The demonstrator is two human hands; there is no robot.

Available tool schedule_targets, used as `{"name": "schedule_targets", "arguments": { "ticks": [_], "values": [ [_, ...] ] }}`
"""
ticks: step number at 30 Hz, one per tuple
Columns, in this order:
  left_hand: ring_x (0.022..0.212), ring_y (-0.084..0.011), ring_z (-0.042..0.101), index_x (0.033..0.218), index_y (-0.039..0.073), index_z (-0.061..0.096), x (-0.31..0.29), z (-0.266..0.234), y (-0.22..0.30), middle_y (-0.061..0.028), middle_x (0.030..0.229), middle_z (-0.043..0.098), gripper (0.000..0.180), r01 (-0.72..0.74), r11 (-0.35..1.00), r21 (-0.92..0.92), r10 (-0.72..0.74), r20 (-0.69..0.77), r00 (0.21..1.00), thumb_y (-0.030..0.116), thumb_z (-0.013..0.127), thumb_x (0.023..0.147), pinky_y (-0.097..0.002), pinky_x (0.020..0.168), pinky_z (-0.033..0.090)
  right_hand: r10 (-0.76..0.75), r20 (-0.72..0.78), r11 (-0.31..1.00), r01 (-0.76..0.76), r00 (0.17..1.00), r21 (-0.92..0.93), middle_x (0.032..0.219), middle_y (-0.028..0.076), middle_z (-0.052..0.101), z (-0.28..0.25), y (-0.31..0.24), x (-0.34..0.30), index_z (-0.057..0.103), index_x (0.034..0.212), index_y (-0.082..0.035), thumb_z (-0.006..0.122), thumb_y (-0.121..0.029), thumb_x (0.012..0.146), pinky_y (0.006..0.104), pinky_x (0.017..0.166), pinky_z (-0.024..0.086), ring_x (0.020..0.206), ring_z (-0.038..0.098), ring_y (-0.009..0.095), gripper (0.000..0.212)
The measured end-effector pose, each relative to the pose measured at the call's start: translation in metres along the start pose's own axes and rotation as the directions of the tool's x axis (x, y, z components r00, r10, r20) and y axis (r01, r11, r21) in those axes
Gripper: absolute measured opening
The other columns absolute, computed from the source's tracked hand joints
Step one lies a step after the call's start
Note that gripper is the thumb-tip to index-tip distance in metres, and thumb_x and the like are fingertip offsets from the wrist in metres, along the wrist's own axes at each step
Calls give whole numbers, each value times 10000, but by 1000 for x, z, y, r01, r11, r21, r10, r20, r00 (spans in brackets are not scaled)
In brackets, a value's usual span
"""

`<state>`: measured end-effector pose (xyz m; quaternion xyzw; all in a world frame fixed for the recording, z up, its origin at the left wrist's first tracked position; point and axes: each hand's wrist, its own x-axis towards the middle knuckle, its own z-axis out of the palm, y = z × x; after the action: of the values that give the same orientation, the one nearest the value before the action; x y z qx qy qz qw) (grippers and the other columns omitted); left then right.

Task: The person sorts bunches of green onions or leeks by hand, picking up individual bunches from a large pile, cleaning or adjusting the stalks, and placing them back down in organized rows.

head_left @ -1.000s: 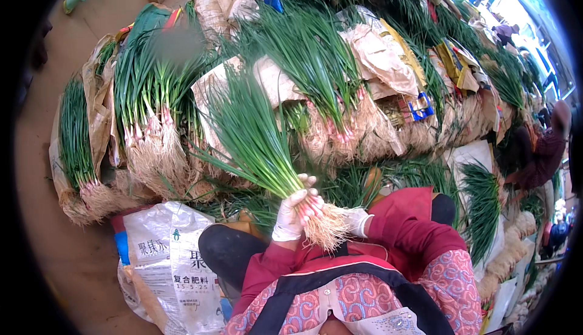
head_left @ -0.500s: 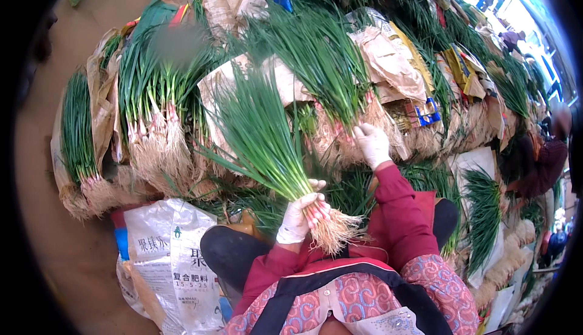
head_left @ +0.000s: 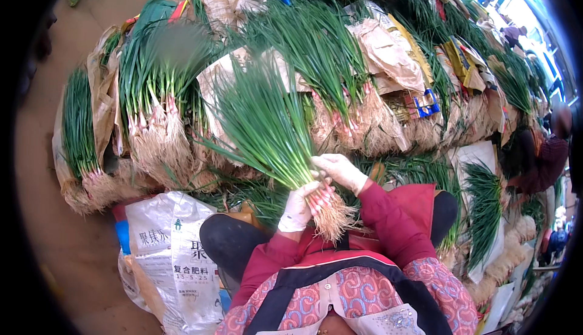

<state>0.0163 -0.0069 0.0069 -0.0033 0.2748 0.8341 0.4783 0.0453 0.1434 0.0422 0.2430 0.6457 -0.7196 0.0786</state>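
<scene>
A thick bunch of spring onions (head_left: pixel 273 131) lies slanted across my lap, green leaves pointing up and left, pink bulbs and pale roots toward me. My left hand (head_left: pixel 297 207), in a white glove, wraps round its stems just above the bulbs. My right hand (head_left: pixel 341 171), also gloved in white, is at the right side of the same stems, its fingers closed against them close to the left hand. Whether it pinches a separate stalk is hidden. Just beyond sits a pile of loose spring onions (head_left: pixel 322 62), roots facing me.
More spring onion bundles (head_left: pixel 155 92) stand at the left, wrapped in beige sacking. A white printed sack (head_left: pixel 170 244) lies by my left knee. At the right is another bunch (head_left: pixel 481 213) on pale sheeting, with a person in a dark red sleeve (head_left: pixel 543 165) behind it.
My right hand has come back from the pile beyond, down and left, to the bunch's stems. My left hand keeps its hold, and the bunch has shifted slightly right.
</scene>
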Motion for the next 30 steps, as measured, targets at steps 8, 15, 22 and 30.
{"name": "schedule_targets", "arguments": {
  "ticks": [8,15,22,30],
  "values": [
    [804,-246,608,1036,38,497,-7,-11,-2,-114,957,592,242,43,999,5,-43,19,999,59,553,801,-366,739,519,-66,30,872,42,997,487,651,-39,523,13,36,-8,559,784,-81,493,-194,922,160,450,335,519,442,27,191],
    [577,-199,587,963,43,521,1,-19,-11,-106,774,597,200,60,997,-41,-67,-185,981,-9,571,776,-277,463,490,-472,-335,546,-28,816,-837,752,166,599,15,55,13,575,730,-41,452,-256,869,448,673,469,727,593,349,284],
    [643,-195,603,975,34,532,-4,-23,-8,-94,860,605,219,95,987,127,-79,-129,988,0,583,765,-297,560,519,140,-65,410,-118,988,-904,957,183,635,-27,48,-10,646,978,-35,472,-527,839,381,836,449,950,590,326,540],
    [572,-209,605,999,-2,535,-7,-10,-15,-128,794,617,239,112,984,138,-91,-153,984,-16,581,764,-297,480,506,-58,-197,929,-20,979,-370,645,80,601,7,10,-3,609,809,-29,506,-271,887,301,470,482,515,584,169,274]
  ]
}}
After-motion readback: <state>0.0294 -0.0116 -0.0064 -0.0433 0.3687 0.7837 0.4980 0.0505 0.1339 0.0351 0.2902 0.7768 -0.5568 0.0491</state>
